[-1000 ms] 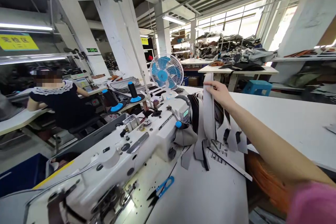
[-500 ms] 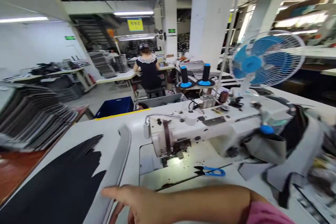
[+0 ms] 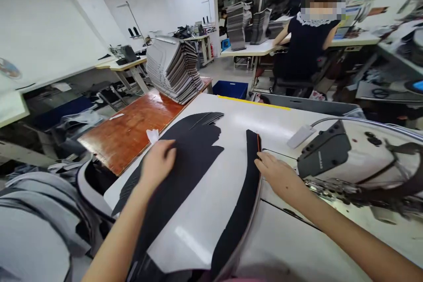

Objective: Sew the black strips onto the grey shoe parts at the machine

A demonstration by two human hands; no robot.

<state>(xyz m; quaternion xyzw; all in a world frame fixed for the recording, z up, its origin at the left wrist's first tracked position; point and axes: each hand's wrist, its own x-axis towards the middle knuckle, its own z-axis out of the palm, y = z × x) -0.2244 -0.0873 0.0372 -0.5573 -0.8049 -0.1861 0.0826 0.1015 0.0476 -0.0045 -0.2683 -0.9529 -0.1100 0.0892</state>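
Black strip (image 3: 240, 205): lies lengthwise on the white surface (image 3: 205, 211), between a fanned stack of black pieces (image 3: 185, 154) on its left and the sewing machine (image 3: 366, 158) on its right. Its upper end is straight-cut, its lower part curves toward the wearer, and a paler layer shows along the right edge.

Right hand (image 3: 280, 178): fingertips close together at the right edge of the strip, near the upper end. Whether this grip pinches the edge or only rests against it cannot be told. Left hand (image 3: 157, 165): over the stack, fingers partly curled, thumb near the index finger. Whether this grip has hold of a piece cannot be told.

Progress, as judged from the layout: one strip is set out apart from the stack; the stacked pieces are yet to be separated. The strip lies beside the machine head, not beneath it.

Surroundings: a yellow band (image 3: 254, 102) marks the far edge of the white surface. Adjoining at the left is a reddish-brown surface (image 3: 115, 134) carrying a tall stack of grey panels (image 3: 173, 70). Beyond stand a blue bin (image 3: 230, 90) and a seated co-worker (image 3: 302, 55).
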